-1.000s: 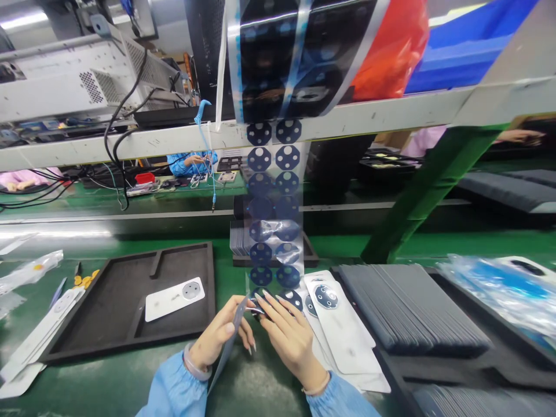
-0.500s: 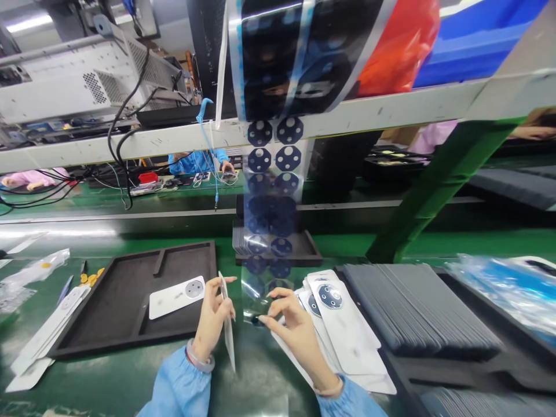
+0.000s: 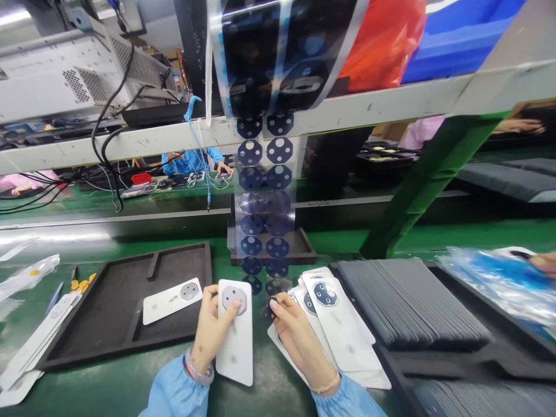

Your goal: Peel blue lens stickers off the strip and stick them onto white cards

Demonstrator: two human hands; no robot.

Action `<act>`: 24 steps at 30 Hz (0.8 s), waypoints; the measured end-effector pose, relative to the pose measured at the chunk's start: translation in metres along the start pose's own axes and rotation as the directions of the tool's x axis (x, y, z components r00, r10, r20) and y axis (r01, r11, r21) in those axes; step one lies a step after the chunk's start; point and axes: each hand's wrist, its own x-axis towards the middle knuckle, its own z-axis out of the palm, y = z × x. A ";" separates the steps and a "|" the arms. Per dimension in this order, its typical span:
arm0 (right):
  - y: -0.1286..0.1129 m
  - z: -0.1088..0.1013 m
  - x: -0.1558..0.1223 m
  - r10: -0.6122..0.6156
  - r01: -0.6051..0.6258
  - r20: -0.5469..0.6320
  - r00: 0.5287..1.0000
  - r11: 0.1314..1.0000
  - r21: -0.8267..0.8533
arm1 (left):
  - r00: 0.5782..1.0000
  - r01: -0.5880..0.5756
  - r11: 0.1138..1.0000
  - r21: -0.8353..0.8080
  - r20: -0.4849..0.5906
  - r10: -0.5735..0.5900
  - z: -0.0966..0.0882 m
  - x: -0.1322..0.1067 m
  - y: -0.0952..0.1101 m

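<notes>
My left hand (image 3: 209,327) is closed on a white phone back panel (image 3: 237,353), its thumb over the grey round camera area, which faces me. My right hand (image 3: 299,341) pinches a small dark perforated sticker (image 3: 269,308) between thumb and fingertips, partly hidden by them. Just above it hangs the lower end of a clear film strip (image 3: 266,215) bearing paired dark, holed stickers. Whether the pinched sticker is still attached to the strip, I cannot tell. Beside my right hand lies a pile of white panels (image 3: 354,347), some with dark stickers around the camera holes.
A black tray (image 3: 95,313) at left bears another white panel (image 3: 163,304). More panels (image 3: 41,341) lie at far left. Dark grey sheets (image 3: 408,304) stand packed at right, near plastic bags (image 3: 499,289). A white shelf beam (image 3: 339,116) crosses above; co-workers' hands show behind.
The panel in my left hand has turned from edge-on to face me. My right hand has drawn its fingertips together on a dark sticker at the strip's lower end. The view has shifted slightly.
</notes>
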 end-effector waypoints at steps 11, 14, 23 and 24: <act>0.011 0.009 -0.012 -0.316 0.260 -0.133 0.940 0.910 -0.323 | 0.997 0.015 1.000 -0.019 0.073 -0.013 0.032 -0.031 -0.028; 0.012 0.009 -0.015 -0.363 0.300 -0.129 0.923 0.887 -0.350 | 0.999 0.022 0.997 -0.073 0.033 -0.020 0.032 -0.033 -0.031; 0.013 0.012 -0.021 -0.445 0.369 -0.096 0.890 0.829 -0.421 | 0.999 -0.029 0.992 -0.120 -0.032 0.025 0.034 -0.035 -0.032; 0.013 0.013 -0.022 -0.447 0.369 -0.094 0.890 0.824 -0.430 | 0.999 -0.037 0.993 -0.113 -0.038 0.033 0.034 -0.035 -0.032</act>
